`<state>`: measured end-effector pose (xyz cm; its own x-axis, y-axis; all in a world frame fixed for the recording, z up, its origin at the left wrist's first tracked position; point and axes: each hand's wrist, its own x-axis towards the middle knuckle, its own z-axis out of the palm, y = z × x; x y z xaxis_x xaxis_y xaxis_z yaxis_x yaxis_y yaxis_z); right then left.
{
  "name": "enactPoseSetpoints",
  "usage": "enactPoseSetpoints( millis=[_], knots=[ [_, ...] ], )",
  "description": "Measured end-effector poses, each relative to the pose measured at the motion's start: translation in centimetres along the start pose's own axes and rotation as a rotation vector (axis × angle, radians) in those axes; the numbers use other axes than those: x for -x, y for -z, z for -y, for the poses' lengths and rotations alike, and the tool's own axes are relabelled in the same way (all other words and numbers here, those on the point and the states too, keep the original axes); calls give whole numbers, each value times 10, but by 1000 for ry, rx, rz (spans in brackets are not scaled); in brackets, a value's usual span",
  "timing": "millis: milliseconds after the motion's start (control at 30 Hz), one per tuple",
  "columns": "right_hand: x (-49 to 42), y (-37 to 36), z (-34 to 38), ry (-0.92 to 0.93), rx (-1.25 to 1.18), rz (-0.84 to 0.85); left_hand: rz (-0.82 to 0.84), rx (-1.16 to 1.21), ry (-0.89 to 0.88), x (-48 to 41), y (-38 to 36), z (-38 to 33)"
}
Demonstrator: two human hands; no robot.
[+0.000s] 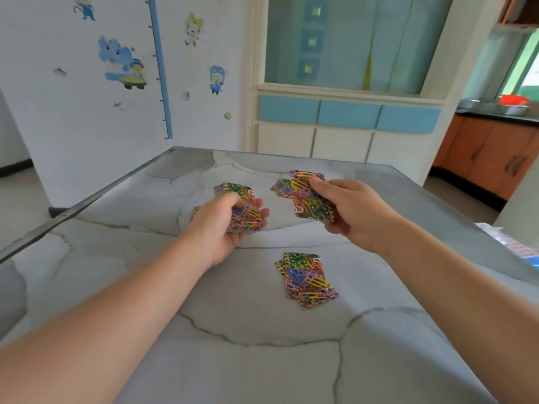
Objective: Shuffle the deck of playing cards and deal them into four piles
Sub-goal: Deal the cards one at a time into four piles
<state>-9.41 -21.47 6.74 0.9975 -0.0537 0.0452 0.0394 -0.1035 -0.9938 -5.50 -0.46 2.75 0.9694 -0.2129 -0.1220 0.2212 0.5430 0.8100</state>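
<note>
All the cards have colourful paper-clip backs and are face down. My left hand (215, 228) grips the deck (246, 218) just above the grey marbled table (262, 360). My right hand (350, 211) pinches a single card (309, 201), held over the table's far right. Behind that card lies a small pile (280, 188). A second pile (306, 279) lies close to me, below my right hand. More cards (233, 189) sit just beyond my left hand. A corner of another pile (196, 212) peeks out at that hand's left, mostly hidden.
The table's glass edge (87, 199) runs diagonally at the left. A white and blue packet (519, 246) lies at the table's right edge. Behind stand a sticker-covered wall (116, 83), a cabinet (344, 126) and a kitchen counter (495, 147).
</note>
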Motion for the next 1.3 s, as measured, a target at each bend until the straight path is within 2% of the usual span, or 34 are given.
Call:
enactPoseSetpoints(
  millis=[33,67,167,200,233,333,433,533,667,833,933,1033,1133,1233,1300],
  knots=[
    [9,7,-1,-26,-15,32,-10,-34,-9,1,-1,0],
    [18,13,-5,-34,117,45,-18,-75,-22,1,-1,1],
    [41,24,-28,32,1172,35,-3,-146,-59,4,-3,3],
    [43,27,-35,83,1302,3,10,-165,-74,4,-3,3],
    [44,31,-38,120,1254,-49,25,-189,-87,5,-5,4],
    [37,34,-28,185,854,-195,41,-273,-124,9,-12,8],
    [37,22,-27,194,545,-150,120,-330,-113,17,-28,24],
    [39,7,-44,216,487,-68,220,-407,-97,24,-39,40],
    [26,12,-51,246,488,-100,170,-316,-23,23,-41,39],
    [-9,54,-35,177,474,-319,164,-165,114,18,-37,29],
    [-29,83,-25,172,450,-500,163,-190,105,16,-35,29],
    [-43,103,-18,159,365,-558,175,-224,87,15,-36,31],
    [-48,118,-28,184,493,-639,187,-232,87,14,-34,32],
    [-41,132,-60,71,987,-598,191,-225,89,14,-33,33],
    [-38,134,-74,1,1171,-588,188,-214,78,13,-32,34]
  ],
)
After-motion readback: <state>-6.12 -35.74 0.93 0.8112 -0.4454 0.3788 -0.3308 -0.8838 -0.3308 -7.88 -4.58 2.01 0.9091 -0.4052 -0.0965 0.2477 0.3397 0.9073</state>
